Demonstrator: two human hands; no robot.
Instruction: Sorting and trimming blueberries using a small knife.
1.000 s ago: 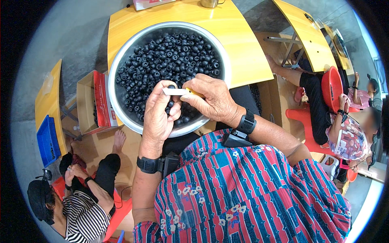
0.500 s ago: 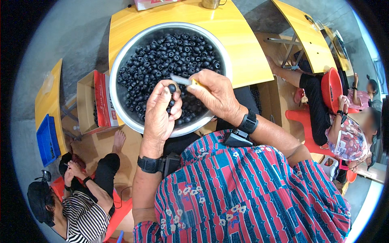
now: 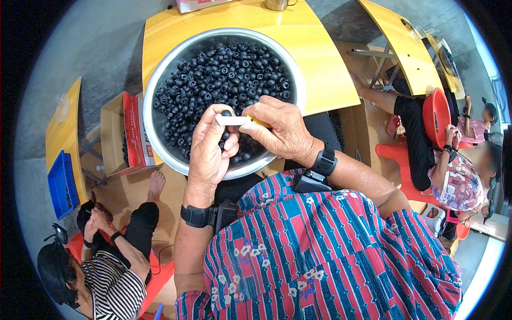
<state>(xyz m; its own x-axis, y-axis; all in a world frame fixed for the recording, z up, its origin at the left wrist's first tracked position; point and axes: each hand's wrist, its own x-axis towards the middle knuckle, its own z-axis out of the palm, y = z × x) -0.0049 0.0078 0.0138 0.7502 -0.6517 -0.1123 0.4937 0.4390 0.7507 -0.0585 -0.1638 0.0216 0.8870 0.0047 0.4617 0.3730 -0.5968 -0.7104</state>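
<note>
My left hand [image 3: 209, 152] pinches a small round black piece [image 3: 226, 113] between thumb and forefinger, and more black pieces show in its curled fingers. My right hand [image 3: 282, 127] is closed on a knife [image 3: 230, 121] with a yellow handle and a flat pale blade. The blade lies across the pinched piece, close to my left thumb, with its edge partly hidden. Both hands are over the near part of a wide steel bowl [image 3: 151, 125], which holds a great many round black pieces [image 3: 229, 74], several with a visible hole.
The bowl rests on a yellow table [image 3: 325, 69]. A cardboard box [image 3: 114, 136] stands on the left, and a blue tray [image 3: 56, 184] sits on another table. One person [image 3: 114, 272] works at lower left; another [image 3: 458, 176], at right, has a red basin [image 3: 436, 114].
My right hand has brought the knife down and left, from above the pinched piece to across it. My left hand keeps its grip almost in place.
</note>
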